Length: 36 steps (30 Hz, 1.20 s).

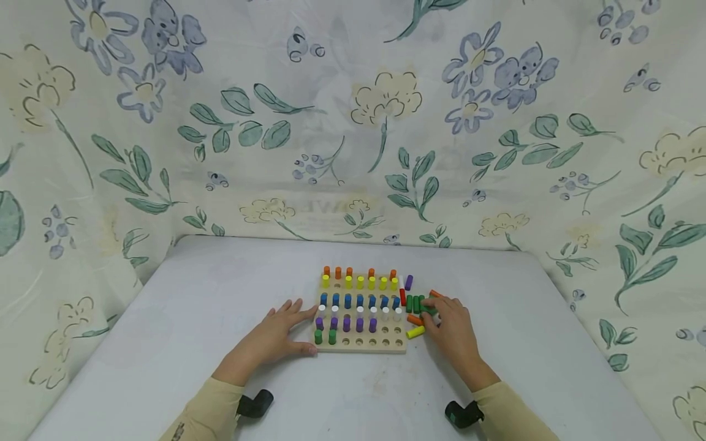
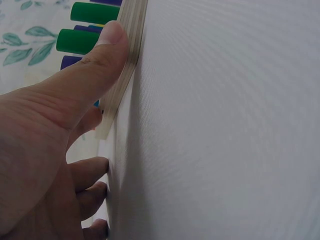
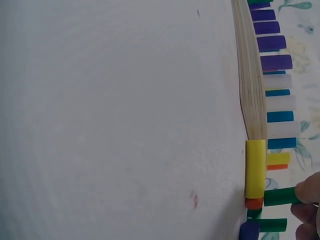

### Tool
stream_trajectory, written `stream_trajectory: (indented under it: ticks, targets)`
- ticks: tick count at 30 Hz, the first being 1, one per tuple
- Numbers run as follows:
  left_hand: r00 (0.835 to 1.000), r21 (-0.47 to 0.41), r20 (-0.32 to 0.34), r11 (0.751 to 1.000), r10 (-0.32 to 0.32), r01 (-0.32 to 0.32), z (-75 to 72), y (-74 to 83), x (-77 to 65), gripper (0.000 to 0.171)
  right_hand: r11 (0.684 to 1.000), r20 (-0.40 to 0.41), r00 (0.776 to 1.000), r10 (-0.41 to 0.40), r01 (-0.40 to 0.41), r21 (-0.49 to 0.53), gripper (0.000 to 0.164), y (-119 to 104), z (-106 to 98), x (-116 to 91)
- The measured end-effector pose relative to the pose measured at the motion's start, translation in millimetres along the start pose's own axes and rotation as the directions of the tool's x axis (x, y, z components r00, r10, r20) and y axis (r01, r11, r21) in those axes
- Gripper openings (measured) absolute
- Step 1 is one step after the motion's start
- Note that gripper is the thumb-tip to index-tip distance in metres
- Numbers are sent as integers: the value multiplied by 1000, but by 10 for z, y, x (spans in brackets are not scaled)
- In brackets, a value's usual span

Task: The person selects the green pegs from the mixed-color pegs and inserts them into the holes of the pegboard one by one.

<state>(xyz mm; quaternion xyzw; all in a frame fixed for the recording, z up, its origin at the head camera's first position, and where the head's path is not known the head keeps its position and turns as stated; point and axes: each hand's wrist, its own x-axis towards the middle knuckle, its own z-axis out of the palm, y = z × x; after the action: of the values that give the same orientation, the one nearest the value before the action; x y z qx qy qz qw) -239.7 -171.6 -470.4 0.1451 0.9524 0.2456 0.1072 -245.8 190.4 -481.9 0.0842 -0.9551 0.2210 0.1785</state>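
The left grip is spread, thumb and forefinger against the left side of the pegboard at mid-bench; the right grip pinches a green peg beside the right edge, where loose pegs restrict clearance. White bench lies open leftward, rightward and nearside; floral fabric borders the rear.

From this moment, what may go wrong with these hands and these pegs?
The right hand seems to pinch a green peg among other loose pegs; moving it might knock the nearby yellow peg and set it rolling.
The left hand touches the left side of the board; pressing harder might slide it into the loose pegs at its right.
The yellow row has an empty hole, second from left, that might be overlooked.
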Motion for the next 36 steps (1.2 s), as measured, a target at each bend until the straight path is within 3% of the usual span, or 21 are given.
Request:
stream_trajectory:
  ticks: [15, 26, 36]
  targets:
    - [1000, 9, -3, 1000, 2, -2, 21, -22, 17, 94, 999, 29, 999, -19, 17, 52, 23, -79, 26, -37]
    - [1000, 3, -5, 1000, 6, -6, 7, -6, -12, 93, 994, 18, 997, -76, 74, 84, 22, -135, 33, -72]
    - [1000, 7, -8, 1000, 2, -2, 12, -23, 6, 93, 995, 32, 998, -63, 60, 84, 21, -188, 42, -103]
